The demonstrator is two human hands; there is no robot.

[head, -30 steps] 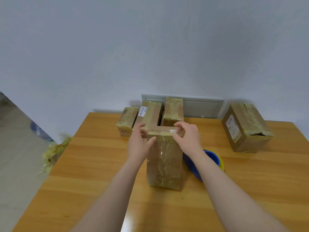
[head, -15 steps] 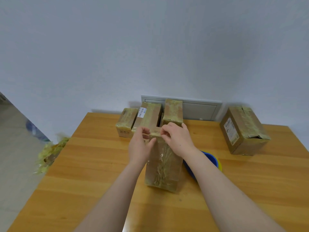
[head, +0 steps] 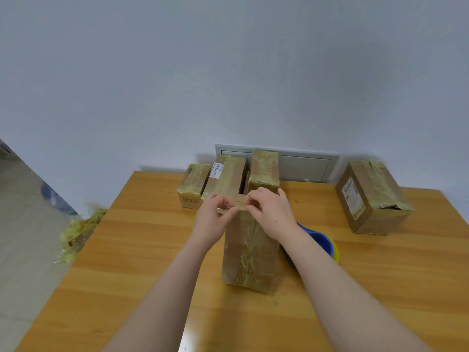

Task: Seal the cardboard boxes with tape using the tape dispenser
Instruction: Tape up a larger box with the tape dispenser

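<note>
Both grips, left hand (head: 212,217) and right hand (head: 272,215), pinch the top rim of the tall cardboard box (head: 234,262) standing upright mid-way along the bench (head: 127,250) — I judge an uneven tug could topple it toward the near edge or wrinkle its tape (head: 250,252).

My left hand (head: 213,218) and right hand (head: 272,215) cover the top edge of the upright box (head: 250,257), so I cannot tell whether I pinch tape or cardboard there. My right forearm (head: 342,278) and that box hide most of a blue-and-yellow thing (head: 323,243). The print on a far box's label (head: 217,170) is too small to read.
</note>
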